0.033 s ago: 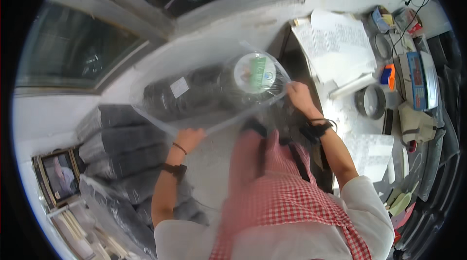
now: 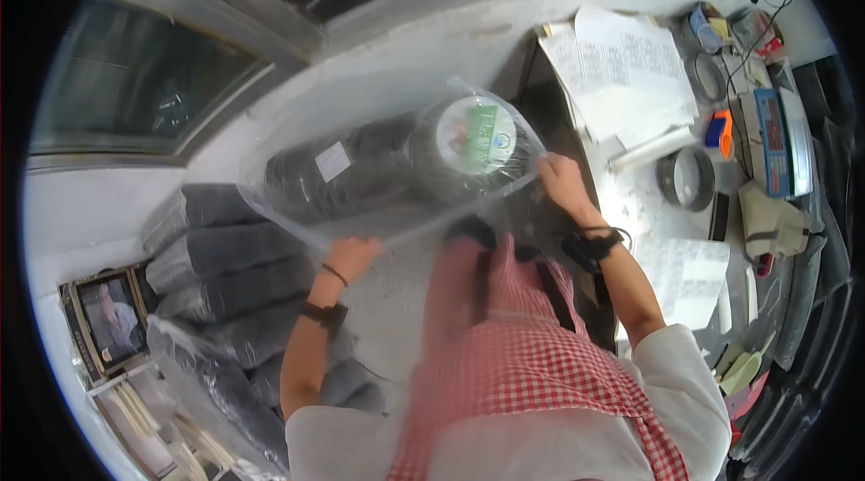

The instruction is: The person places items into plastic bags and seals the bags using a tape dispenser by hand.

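A large clear plastic bag (image 2: pixel 315 130) spreads in front of me, its mouth toward me. My left hand (image 2: pixel 353 258) is closed on the near left part of its rim. At the right, my right hand (image 2: pixel 562 180) pinches the other side of the rim. Inside or behind the clear film lie dark wrapped bundles (image 2: pixel 374 179); which of the two, I cannot tell. One carries a small white square label (image 2: pixel 332 161). The rightmost bundle shows a round white label (image 2: pixel 455 139) with a green band.
More dark plastic-wrapped bundles (image 2: pixel 239 251) are stacked at the left, above a framed picture (image 2: pixel 110 323). The right-hand table (image 2: pixel 641 176) bears papers (image 2: pixel 631 67), a tape roll (image 2: pixel 687 179), an orange-and-blue tool (image 2: pixel 719 134) and a scale (image 2: pixel 772 143). A window (image 2: pixel 135 85) stands at far left.
The bag's rim and my right hand have shifted slightly to the right. Both hands keep their hold on the bag.
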A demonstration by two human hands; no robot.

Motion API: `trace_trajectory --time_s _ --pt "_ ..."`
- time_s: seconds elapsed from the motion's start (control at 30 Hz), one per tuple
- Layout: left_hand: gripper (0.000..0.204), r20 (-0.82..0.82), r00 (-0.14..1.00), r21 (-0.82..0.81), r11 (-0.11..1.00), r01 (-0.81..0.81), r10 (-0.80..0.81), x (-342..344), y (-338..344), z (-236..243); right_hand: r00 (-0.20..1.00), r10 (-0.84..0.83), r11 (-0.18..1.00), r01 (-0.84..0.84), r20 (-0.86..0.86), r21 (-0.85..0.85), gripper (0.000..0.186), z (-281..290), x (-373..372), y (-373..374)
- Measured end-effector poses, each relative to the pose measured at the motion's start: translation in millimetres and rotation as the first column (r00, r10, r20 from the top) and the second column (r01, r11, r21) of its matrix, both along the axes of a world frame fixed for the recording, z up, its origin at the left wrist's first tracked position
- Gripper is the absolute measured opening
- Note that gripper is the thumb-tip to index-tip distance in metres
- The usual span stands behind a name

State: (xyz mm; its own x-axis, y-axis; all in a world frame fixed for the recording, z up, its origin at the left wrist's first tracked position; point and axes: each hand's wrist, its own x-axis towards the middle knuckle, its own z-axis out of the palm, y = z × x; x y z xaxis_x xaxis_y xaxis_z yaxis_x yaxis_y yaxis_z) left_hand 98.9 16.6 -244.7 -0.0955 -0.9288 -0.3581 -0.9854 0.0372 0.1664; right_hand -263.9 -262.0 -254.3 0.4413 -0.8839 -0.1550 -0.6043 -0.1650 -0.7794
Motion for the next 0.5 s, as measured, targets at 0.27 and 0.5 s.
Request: trace_trajectory --time_s 0.27,0.5 --pt "0.006 -0.192 0.974 0.064 0.989 0.131 -0.117 -145 111 48 0.997 0.026 0.992 -0.018 -0.066 0.124 0.028 64 -138 118" --pt "0.026 -0.656 0.75 0.307 0.936 0.171 0.079 -202 135 1 0.925 -0.089 0.995 0.097 -0.369 0.003 0.026 28 -233 196"
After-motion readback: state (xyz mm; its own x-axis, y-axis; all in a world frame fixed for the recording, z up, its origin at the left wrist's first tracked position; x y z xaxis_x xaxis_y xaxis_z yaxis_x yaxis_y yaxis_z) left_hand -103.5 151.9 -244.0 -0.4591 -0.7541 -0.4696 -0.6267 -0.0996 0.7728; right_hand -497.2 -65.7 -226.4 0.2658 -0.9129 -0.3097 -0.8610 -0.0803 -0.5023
